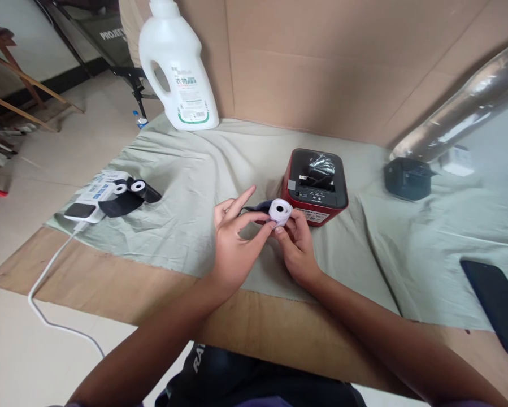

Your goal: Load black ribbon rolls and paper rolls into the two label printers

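Between my hands is a small white paper roll (280,210), its dark core hole facing me and a dark strip trailing off its left side. My left hand (237,240) pinches the roll's lower left edge between thumb and finger, the other fingers raised apart. My right hand (298,246) grips the roll from the right, thumb at its lower edge and fingers curled behind. Just behind my right hand stands a red and black printer-like box (317,186). Its top has a recess holding a black item partly in shiny clear wrap.
At the left lie two dark-wrapped rolls (129,198) and a white device (84,212) with a cable. A white detergent jug (177,73) stands at the back before cardboard (321,62). On the right are a black block (407,178) and a phone (493,299).
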{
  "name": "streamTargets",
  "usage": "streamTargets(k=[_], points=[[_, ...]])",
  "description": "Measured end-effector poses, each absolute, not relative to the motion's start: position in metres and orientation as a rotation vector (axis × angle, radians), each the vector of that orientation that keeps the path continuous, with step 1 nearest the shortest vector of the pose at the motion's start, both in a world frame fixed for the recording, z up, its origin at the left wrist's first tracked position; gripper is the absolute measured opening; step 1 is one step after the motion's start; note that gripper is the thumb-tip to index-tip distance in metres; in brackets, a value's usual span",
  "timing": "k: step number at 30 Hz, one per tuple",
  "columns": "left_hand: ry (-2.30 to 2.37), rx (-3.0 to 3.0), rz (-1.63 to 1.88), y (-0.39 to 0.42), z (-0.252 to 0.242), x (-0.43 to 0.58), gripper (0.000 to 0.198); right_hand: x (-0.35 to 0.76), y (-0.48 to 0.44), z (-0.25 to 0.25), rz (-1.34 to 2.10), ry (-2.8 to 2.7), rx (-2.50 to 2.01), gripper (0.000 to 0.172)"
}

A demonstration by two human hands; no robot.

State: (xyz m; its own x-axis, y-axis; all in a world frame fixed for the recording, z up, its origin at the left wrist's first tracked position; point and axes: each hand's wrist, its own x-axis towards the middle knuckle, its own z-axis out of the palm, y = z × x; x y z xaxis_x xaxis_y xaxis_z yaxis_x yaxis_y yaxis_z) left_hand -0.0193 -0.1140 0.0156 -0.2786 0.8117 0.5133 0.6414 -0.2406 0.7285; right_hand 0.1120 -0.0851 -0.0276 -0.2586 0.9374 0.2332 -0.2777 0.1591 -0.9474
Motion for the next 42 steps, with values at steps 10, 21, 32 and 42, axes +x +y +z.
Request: streamTargets(k=[10, 21, 32, 42], points=[[1.718, 1.762, 1.489, -0.1122, 0.0162, -0.024, 0.005, 0.1116, -0.0844, -0.0278, 1.298, -1.372, -0.785, 0.026], [1.867, 1.812, 1.502, -0.1149, 0.0179, -0.0212, 0.005, 0.1108, -0.087, -0.026, 1.35, -1.305, -0.802, 0.026], [1.821, 1.787, 1.485, -0.1143, 0.0156, -0.0234, 0.005, 0.11, -0.087, -0.0247, 1.305, -1.328, -0.803, 0.024], [1.76, 1.814, 1.44, -0.1137, 0.0163, -0.0232, 0.006, 0.1103, -0.0867, -0.0263, 1.336, -1.308, -0.796, 0.024]])
